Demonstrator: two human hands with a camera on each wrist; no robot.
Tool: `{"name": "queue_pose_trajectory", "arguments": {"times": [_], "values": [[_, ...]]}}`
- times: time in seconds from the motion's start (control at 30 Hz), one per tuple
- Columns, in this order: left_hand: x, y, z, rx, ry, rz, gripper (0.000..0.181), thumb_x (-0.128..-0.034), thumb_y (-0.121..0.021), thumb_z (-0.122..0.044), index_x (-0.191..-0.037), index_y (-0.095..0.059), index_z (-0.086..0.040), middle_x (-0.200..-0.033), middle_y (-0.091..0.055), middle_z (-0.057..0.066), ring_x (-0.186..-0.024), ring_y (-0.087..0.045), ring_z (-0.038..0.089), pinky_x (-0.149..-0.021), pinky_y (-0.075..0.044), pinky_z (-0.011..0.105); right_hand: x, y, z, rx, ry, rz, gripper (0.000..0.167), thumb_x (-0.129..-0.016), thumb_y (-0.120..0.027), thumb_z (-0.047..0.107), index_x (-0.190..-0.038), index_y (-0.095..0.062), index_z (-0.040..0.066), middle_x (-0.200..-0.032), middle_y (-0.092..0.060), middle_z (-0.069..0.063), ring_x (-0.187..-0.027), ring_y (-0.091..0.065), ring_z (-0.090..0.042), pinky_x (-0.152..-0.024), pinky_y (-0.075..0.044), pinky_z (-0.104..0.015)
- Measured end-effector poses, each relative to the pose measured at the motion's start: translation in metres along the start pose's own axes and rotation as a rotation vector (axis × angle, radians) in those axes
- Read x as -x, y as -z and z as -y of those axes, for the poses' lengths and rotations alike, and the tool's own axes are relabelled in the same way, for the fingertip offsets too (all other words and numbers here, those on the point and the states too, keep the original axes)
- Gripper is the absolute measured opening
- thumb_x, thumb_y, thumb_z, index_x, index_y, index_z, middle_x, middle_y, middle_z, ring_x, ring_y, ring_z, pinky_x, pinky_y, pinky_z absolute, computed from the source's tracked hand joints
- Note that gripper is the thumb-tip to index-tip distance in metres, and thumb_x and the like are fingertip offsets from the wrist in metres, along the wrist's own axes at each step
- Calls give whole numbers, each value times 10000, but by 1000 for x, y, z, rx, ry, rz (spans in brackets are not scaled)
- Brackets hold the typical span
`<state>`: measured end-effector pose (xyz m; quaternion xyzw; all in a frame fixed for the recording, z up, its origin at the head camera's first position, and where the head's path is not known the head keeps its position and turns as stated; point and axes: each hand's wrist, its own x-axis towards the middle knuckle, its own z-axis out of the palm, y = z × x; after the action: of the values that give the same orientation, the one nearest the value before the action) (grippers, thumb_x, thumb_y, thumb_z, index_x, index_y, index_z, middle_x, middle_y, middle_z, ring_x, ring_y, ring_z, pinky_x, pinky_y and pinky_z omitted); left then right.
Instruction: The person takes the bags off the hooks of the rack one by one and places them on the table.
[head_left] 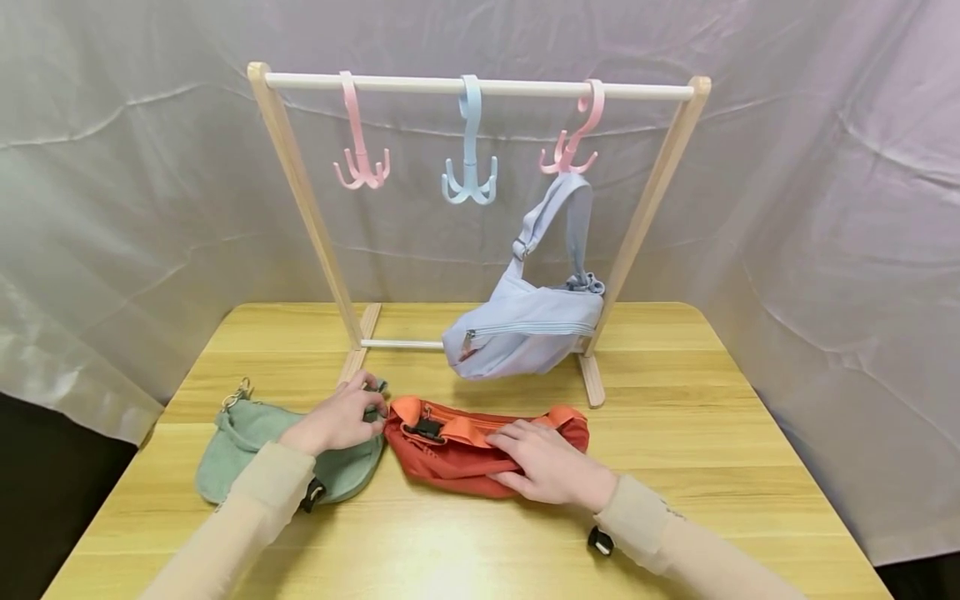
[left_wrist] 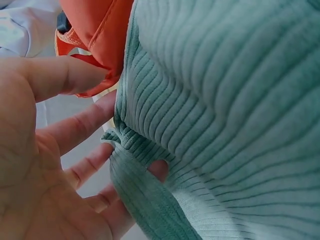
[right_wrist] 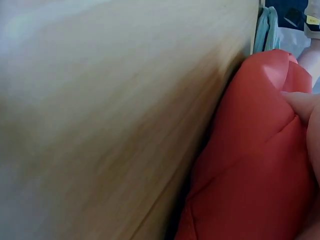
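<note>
A red bag with orange straps and a black buckle lies mid-table. My right hand rests on its right part, fingers spread over the strap; in the right wrist view the thumb touches the red fabric. To the left lies a green corduroy bag. My left hand is at its right end, beside the red bag's left tip. In the left wrist view the fingers of my left hand are loosely bent at the green strap, some behind it, and the thumb lies near the red bag.
A wooden rack with a white bar stands at the back. From it hang a pink hook, a blue hook and another pink hook, which carries a light blue bag. Grey curtains surround the table.
</note>
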<state>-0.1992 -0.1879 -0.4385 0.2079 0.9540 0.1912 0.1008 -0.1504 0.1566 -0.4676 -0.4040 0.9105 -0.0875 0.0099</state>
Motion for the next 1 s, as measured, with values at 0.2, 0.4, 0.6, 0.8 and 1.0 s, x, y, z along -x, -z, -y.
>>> {"name": "queue_pose_trajectory", "arguments": {"times": [0.2, 0.4, 0.6, 0.8, 1.0], "values": [[1, 1, 1, -3, -1, -20, 122, -832, -681, -180, -941, -724, -149, -1306, -486, 154, -1094, -523, 348, -963, -489, 569, -4, -5, -3, 4, 40, -6, 466, -1010, -559, 419, -1368, -605, 125, -1336, -650, -35, -1253, -611, -251, -1023, -516, -457], [3, 2, 6, 8, 7, -14, 80, -866, -664, -187, -912, -720, -153, -1319, -477, 169, -1081, -509, 369, -954, -479, 556, -9, -8, -5, 10, 86, -14, 433, -1014, -559, 384, -1353, -613, 121, -1307, -659, -30, -1233, -620, -222, -1030, -517, -428], [4, 6, 6, 14, 13, -101, 93, -905, -644, -155, -925, -734, -148, -1261, -525, 148, -1088, -465, 378, -900, -415, 529, -13, -10, -3, 22, 130, -37, 397, -1028, -543, 381, -1335, -624, 144, -1262, -670, -15, -1190, -638, -198, -1022, -524, -402], [-3, 7, -6, 16, -37, -209, 112, -928, -627, -191, -957, -730, -161, -1177, -598, 118, -1033, -513, 337, -918, -414, 539, -11, -10, 1, 18, 137, -43, 430, -1048, -483, 444, -1331, -632, 157, -1249, -676, -3, -1171, -647, -176, -997, -538, -388], [-11, 7, -19, 66, -107, -140, 232, -989, -588, -213, -1127, -697, -61, -1167, -646, 150, -1007, -623, 338, -924, -493, 544, -6, -3, 0, -102, 52, -116, 503, -1024, -464, 557, -1296, -663, 184, -1256, -687, 38, -1202, -636, -139, -1013, -525, -386]]}}
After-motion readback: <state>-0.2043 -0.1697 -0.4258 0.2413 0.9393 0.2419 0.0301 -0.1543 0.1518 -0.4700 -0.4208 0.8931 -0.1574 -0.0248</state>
